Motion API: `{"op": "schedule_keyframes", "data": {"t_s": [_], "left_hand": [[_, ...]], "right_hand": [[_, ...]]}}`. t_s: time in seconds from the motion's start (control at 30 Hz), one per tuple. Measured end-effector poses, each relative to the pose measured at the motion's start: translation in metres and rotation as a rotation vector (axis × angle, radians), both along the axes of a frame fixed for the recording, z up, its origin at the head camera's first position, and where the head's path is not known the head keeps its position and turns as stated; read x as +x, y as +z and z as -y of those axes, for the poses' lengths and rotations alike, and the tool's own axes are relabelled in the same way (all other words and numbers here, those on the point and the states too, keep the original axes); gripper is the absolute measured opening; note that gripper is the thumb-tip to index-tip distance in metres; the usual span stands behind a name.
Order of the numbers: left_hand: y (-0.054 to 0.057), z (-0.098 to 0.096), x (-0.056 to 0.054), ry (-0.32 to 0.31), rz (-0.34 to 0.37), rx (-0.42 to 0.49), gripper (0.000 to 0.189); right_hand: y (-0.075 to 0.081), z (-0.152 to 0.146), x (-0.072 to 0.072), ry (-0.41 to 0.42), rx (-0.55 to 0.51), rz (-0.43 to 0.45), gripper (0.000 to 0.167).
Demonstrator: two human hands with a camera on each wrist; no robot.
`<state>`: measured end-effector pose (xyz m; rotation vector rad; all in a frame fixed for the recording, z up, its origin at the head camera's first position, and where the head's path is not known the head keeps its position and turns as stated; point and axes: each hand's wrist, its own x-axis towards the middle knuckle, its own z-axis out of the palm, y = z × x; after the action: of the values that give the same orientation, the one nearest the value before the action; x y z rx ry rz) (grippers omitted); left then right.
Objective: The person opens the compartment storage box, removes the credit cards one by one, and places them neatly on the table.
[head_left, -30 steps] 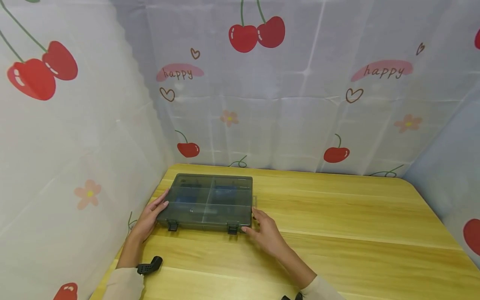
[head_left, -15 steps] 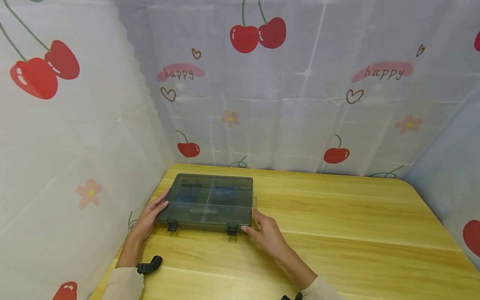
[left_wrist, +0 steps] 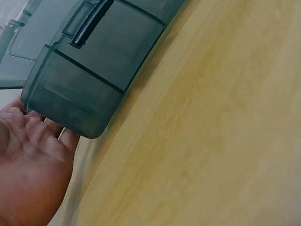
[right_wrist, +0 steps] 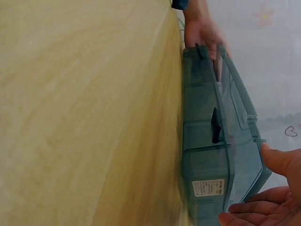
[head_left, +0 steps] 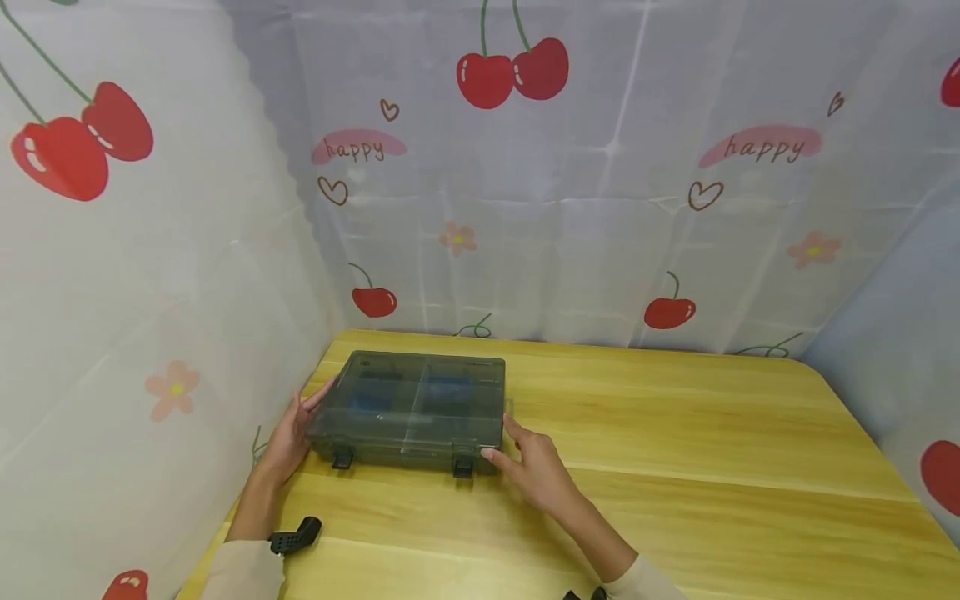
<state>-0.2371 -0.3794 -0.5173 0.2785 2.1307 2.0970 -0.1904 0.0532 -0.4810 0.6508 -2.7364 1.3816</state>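
Observation:
A translucent grey-green plastic storage box point(head_left: 420, 392) lies at the back left of the table, its two dark front latches hanging loose. In the right wrist view its lid point(right_wrist: 242, 132) stands a little raised from the base point(right_wrist: 202, 136). My right hand point(head_left: 536, 467) pinches the lid's right end, thumb on its front edge and fingers at the side. At the box's left end is my left hand point(head_left: 288, 442); its fairly straight fingers touch the end wall in the left wrist view, partly hidden behind it. Blurred blue contents show through the lid.
The yellow wood-grain table point(head_left: 697, 450) stretches off to the right. White cloth point(head_left: 555, 242) printed with cherries hangs behind it, and more cloth point(head_left: 172, 292) stands close beside my left hand. A small printed label point(right_wrist: 208, 187) is on the box's front.
The lid's front edge has risen slightly from the base. My left fingers have shifted from the lid's top edge to the box's left side. The right hand stays nearly in place.

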Motion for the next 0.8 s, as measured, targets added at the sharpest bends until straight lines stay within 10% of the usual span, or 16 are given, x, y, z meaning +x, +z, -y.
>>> {"op": "schedule_keyframes", "data": {"t_s": [0.8], "left_hand": [[0.017, 0.0, 0.009, -0.041, -0.093, 0.072, 0.052]], "right_hand": [[0.034, -0.01, -0.005, -0.004, -0.001, -0.016, 0.056]]}}
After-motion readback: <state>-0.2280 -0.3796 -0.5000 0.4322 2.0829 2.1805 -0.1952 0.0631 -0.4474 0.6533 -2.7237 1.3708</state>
